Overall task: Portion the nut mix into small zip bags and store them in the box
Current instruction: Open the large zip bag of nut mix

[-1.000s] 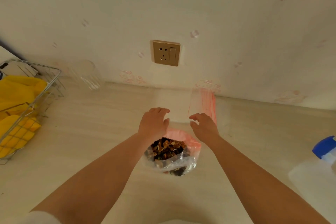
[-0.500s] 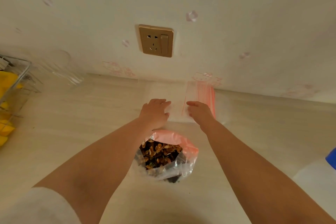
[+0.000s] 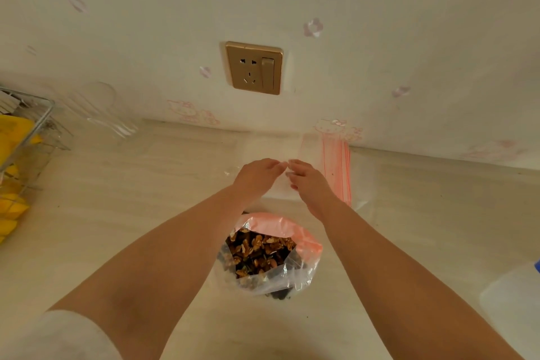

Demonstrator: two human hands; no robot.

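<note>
Far off to the left of my left hand (image 3: 257,174), a wire basket (image 3: 27,137) holding yellow things sits at the edge of the pale, wood-grained counter (image 3: 131,213). Nearer, still left of that hand and back against the wall, lies a clear glass (image 3: 102,114), faint against the cream wallpaper (image 3: 380,38) with its small pink flowers and cartoon cats. Straight above my hands a gold socket plate (image 3: 253,68) with a switch is set into the wall.

My left hand reaches forward, fingers curled down onto the stack of small zip bags (image 3: 327,166), which lies flat on the counter against the wall, its red seal lines running just to the right of my right hand (image 3: 306,181). That right hand meets the left at the fingertips, fingers bent onto the clear plastic; whether either one actually pinches a bag I cannot tell. Below both hands, between my forearms, the big open bag of nut mix (image 3: 260,251) stands on the counter. Far to the right of my right hand is a whitish plastic box (image 3: 514,301).
</note>
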